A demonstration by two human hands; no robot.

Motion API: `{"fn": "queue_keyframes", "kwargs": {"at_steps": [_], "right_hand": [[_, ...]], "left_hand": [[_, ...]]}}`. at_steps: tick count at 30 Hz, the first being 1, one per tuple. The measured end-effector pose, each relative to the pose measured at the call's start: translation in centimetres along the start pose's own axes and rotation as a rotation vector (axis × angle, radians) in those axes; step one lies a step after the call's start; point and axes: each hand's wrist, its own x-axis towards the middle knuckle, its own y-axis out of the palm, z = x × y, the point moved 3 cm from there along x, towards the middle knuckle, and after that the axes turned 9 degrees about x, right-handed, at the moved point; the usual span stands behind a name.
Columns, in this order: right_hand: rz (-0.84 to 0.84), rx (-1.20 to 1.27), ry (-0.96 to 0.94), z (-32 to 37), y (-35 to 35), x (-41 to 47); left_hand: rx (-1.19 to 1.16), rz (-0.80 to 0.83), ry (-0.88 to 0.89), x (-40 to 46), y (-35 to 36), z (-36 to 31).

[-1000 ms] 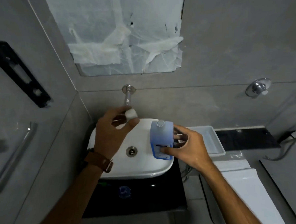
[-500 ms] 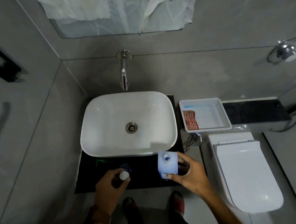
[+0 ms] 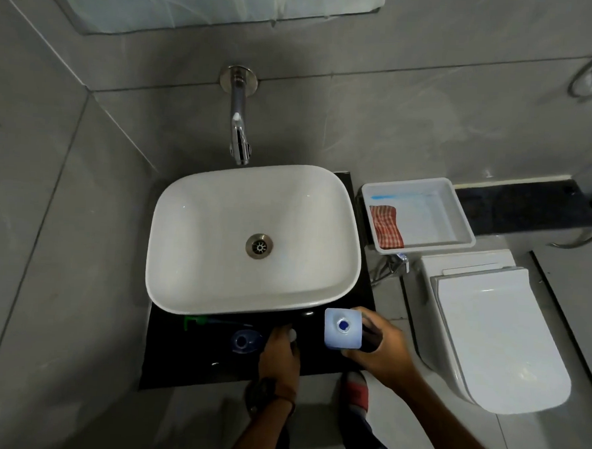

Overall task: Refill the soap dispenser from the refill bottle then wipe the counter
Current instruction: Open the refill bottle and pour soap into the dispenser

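My right hand (image 3: 382, 350) grips the blue refill bottle (image 3: 343, 328), upright with its mouth uncapped, over the black counter (image 3: 184, 362) in front of the basin. My left hand (image 3: 279, 355) rests on the counter with the white cap (image 3: 292, 334) pinched in its fingers. Just left of it stands the clear blue soap dispenser (image 3: 245, 341), seen from above with its neck uncovered. Its green pump (image 3: 202, 321) lies on the counter along the basin's front edge. A red checked cloth (image 3: 387, 226) lies in the white tray (image 3: 459, 219).
The white basin (image 3: 252, 239) fills most of the counter, with a wall tap (image 3: 239, 135) above it. A white toilet (image 3: 487, 334) stands to the right, below the tray. My feet show on the grey floor under the counter's front edge.
The view tilted down from the wall to the counter. Both hands came down from above the basin to its front: my right with the bottle, my left with the cap, now touching the counter.
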Motion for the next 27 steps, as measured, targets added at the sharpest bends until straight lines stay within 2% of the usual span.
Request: {"fn": "queue_keyframes", "kwargs": {"at_steps": [5, 10, 13, 17, 22, 24, 27], "right_hand": [[0.027, -0.008, -0.022, -0.4, 0.8, 1.1], [0.053, 0.0, -0.025, -0.9, 0.9, 1.1], [0.062, -0.009, 0.011, -1.2, 0.3, 0.8], [0.071, -0.034, 0.054, -1.6, -0.7, -0.2], [0.099, -0.029, 0.067, -1.7, -0.5, -0.6], [0.096, -0.013, 0.054, -1.6, -0.2, -0.2], [0.101, -0.004, 0.033, -1.4, 0.6, 0.4]], "left_hand": [[-0.027, -0.054, -0.061, 1.5, 0.3, -0.4], [0.009, -0.081, -0.046, 0.3, 0.6, -0.7], [0.02, -0.085, -0.002, -1.7, 0.3, -0.8], [-0.127, -0.103, 0.097, -5.7, -1.9, 0.6], [-0.283, -0.237, -0.093, -6.0, -6.8, 7.9], [-0.31, -0.197, -0.04, -3.8, -8.2, 10.1], [-0.302, -0.001, 0.104, -0.6, -9.0, 10.8]]}}
